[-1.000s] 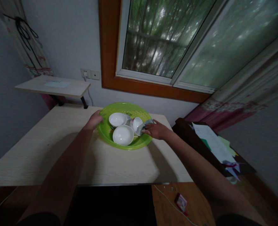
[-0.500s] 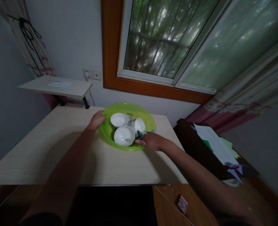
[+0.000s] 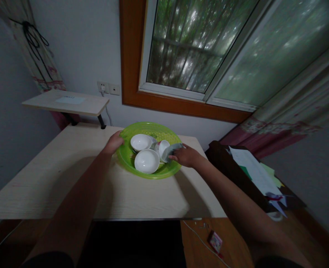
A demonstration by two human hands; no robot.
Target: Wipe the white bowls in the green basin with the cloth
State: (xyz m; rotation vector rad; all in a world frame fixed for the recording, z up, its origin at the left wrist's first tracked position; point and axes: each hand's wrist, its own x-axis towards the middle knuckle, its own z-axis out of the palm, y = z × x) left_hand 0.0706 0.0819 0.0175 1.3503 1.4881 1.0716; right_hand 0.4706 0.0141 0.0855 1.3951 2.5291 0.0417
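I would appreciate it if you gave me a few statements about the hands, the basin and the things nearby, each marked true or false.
1. The left hand grips the edge of the green basin. True.
2. The right hand is empty. False: it holds what looks like a grey cloth.
3. White bowls are inside the green basin. True.
4. The pink box lies on the table. False: it is on the floor.
5. A sheet of paper lies on the raised shelf. True.
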